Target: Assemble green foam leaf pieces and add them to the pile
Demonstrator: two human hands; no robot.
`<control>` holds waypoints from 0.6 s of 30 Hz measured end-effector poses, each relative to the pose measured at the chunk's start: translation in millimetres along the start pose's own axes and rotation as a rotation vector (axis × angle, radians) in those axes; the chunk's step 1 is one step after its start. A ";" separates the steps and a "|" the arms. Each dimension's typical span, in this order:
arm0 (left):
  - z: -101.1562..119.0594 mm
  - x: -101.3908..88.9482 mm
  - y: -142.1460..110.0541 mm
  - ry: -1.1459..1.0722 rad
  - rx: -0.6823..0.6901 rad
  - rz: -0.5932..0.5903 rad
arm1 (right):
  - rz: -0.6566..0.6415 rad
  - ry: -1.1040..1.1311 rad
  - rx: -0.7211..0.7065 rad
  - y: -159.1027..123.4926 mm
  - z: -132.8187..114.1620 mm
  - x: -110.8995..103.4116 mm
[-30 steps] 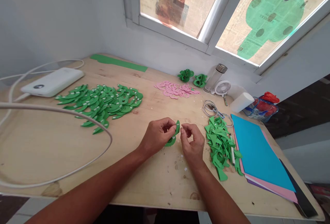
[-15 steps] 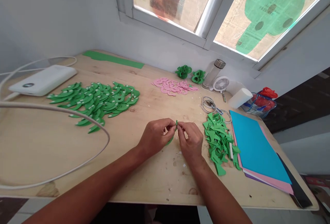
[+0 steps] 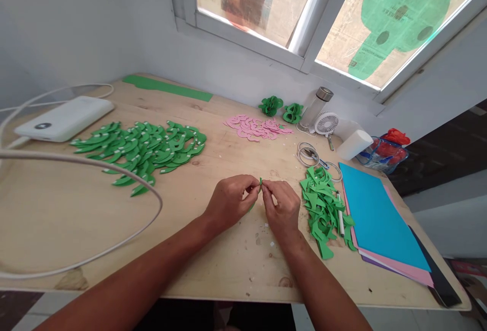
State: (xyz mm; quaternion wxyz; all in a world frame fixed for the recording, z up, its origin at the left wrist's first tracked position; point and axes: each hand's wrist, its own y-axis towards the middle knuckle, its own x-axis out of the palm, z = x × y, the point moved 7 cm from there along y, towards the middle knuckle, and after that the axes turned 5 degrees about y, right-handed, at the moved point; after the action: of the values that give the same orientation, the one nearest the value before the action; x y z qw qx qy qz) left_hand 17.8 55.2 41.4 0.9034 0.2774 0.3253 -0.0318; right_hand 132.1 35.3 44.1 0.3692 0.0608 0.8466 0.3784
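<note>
My left hand [image 3: 233,198] and my right hand [image 3: 281,204] meet above the middle of the table. Between their pinched fingertips is a small green paper piece [image 3: 261,181], mostly covered by the fingers. Both hands are closed on it, thumb against forefinger. Off to the left lies a spread of curved green paper pieces [image 3: 142,148], many bearing small white patches. Beside my right hand is a heap of green paper scraps [image 3: 319,204] with a white pen [image 3: 340,214] on it. Tiny white bits lie on the wood below my fingers.
Pink paper cutouts [image 3: 256,128] and green paper balls [image 3: 271,106] are at the back, near a bottle [image 3: 316,107] and small fan [image 3: 326,123]. Tape rolls [image 3: 307,154] lie by scissors. Blue sheets [image 3: 384,214] are at right. A white cable [image 3: 158,204] loops by a power bank [image 3: 64,118].
Both hands hold almost the same place and pinch. Slightly less of the green piece shows below my left fingers.
</note>
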 end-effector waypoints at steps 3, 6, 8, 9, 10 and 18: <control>-0.2 0.6 -0.2 0.000 0.002 -0.002 | 0.005 -0.008 -0.013 0.5 -1.7 0.0; -0.4 1.4 -0.3 0.006 0.003 -0.007 | 0.008 -0.021 -0.017 1.1 -3.5 -0.3; -0.2 2.0 -0.4 0.008 0.002 -0.012 | 0.007 -0.034 -0.013 1.2 -3.9 -0.4; 0.0 2.3 -0.4 0.008 0.002 -0.015 | 0.009 -0.042 -0.010 1.0 -3.8 -0.4; 0.3 2.4 -0.4 0.008 0.002 -0.017 | 0.012 -0.049 -0.006 0.9 -3.6 -0.5; 0.0 1.0 0.4 -0.016 -0.017 -0.010 | 0.015 -0.035 0.004 0.3 -2.0 -0.1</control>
State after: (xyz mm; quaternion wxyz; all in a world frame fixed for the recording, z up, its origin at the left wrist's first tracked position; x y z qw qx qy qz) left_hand 18.7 55.7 41.0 0.9082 0.2677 0.3198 -0.0354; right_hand 130.7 34.3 45.2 0.3812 0.0744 0.8403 0.3782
